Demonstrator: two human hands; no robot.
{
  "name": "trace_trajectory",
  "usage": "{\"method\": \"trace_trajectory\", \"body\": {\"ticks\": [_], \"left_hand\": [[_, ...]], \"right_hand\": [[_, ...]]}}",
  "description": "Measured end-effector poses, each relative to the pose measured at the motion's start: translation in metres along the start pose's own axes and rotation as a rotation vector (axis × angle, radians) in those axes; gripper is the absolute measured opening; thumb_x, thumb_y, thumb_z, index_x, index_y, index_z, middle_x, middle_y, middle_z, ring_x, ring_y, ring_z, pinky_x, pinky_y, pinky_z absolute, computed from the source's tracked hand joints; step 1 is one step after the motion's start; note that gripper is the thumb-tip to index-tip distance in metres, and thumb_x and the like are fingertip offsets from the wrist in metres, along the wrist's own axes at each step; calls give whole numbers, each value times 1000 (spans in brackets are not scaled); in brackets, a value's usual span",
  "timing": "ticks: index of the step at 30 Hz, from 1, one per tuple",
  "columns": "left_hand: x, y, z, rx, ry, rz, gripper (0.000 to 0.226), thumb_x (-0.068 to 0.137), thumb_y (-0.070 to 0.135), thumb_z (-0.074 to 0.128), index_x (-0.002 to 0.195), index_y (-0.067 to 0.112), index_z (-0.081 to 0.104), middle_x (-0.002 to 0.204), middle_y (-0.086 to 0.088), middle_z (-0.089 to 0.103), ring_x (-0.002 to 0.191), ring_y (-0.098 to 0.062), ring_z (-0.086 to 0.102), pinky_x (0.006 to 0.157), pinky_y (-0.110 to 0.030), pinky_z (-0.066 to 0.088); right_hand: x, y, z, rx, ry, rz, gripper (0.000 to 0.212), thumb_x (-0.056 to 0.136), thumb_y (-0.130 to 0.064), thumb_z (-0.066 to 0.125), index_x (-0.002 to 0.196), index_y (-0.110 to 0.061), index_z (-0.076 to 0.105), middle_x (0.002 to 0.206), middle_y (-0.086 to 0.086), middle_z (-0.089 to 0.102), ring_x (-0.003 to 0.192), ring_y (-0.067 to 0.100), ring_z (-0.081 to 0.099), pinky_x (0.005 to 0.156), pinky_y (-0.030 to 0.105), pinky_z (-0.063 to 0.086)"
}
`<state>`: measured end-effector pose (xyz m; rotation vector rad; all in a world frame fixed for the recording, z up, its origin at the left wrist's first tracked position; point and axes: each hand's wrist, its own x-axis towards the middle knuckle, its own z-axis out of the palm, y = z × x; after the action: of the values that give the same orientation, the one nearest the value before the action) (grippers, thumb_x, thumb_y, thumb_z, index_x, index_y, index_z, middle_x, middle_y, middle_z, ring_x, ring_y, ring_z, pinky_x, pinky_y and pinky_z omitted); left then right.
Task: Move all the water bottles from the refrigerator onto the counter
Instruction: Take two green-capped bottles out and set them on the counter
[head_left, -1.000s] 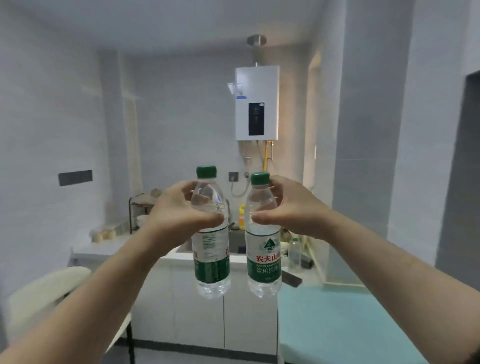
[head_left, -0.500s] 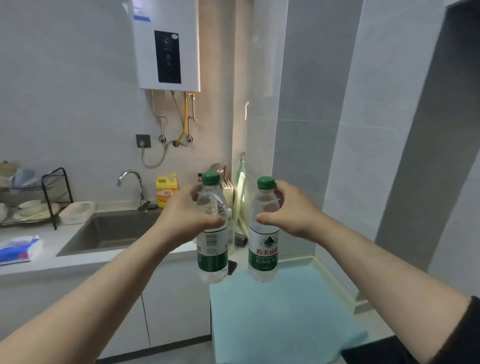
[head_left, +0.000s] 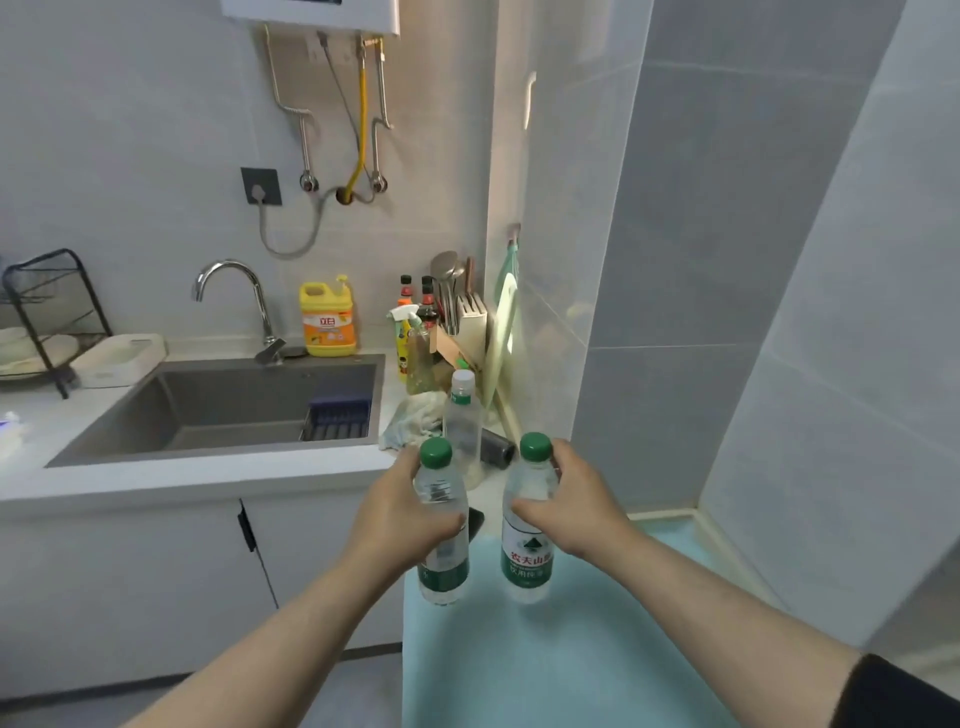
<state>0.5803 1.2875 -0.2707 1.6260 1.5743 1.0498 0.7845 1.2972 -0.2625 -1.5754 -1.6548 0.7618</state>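
Right, my left hand (head_left: 402, 512) is wrapped around the shoulder of one green-capped water bottle (head_left: 441, 540), and my right hand (head_left: 569, 501) is clasped on the upper part of a second water bottle (head_left: 527, 540), its label facing me. Both bottles hang upright, side by side and apart, over the near edge of a pale turquoise surface (head_left: 571, 649). I cannot tell whether their bases touch it. Just beyond them a third, clear bottle with a white cap (head_left: 462, 421) stands on the white counter (head_left: 208, 475), next to a crumpled cloth (head_left: 413, 418). To the left sits the grey sink (head_left: 223, 405) with its curved tap (head_left: 234, 296), a yellow detergent jug (head_left: 327, 325) behind it.
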Motion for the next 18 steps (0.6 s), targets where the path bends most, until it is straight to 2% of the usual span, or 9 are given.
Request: {"method": "trace_trajectory", "body": {"ticks": [10,14,18], "left_hand": [[61,-62,46,28,-7,-1,56,63,19,80,106,41,51,93,18,65,86,-1,62,68,-25,52],[62,-83,54,60,-66,-45,59,62,20,83,111,36,52,97,15,65,88,-2,62,66,-22,49],[62,-93,60,67,-86,-65,61,63,18,85,111,35,50,103,9,65,94,-12,63,76,-28,50]], "right_hand": [[54,70,45,45,-31,38,50,71,-20,79,110,-33,51,95,-13,64,85,5,62,68,23,48],[57,89,52,21,-70,84,53,72,-18,79,111,-37,49,98,-11,64,91,13,64,76,29,52],[60,94,47,2,-100,110,57,72,-17,80,115,-32,46,101,-7,62,94,16,63,80,33,52]]}}
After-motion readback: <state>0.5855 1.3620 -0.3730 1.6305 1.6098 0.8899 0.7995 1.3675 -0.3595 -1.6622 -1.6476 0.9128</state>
